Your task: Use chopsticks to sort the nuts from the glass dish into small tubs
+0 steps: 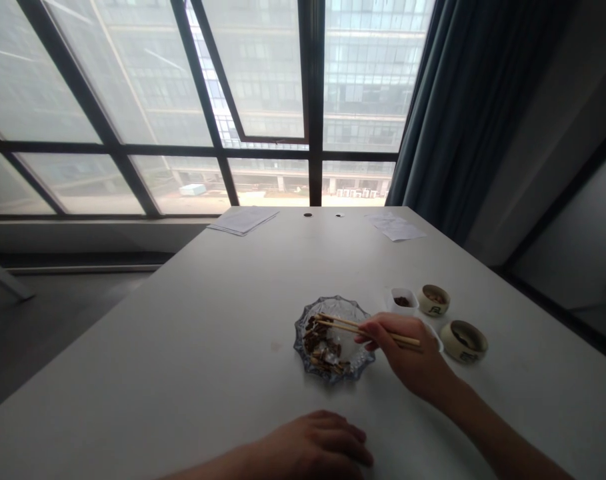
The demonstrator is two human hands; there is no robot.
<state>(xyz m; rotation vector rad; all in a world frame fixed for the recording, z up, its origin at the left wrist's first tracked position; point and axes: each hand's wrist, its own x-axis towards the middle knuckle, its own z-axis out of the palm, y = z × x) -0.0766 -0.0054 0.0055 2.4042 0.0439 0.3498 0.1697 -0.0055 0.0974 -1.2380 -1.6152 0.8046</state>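
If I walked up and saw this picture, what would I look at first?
The huge window fills the top, with a big building outside. Lower down on the white table, a right hand holds wooden chopsticks over a glass plate of brown food bits. Two small round bowls sit beyond the hand, and the left hand rests near the front.
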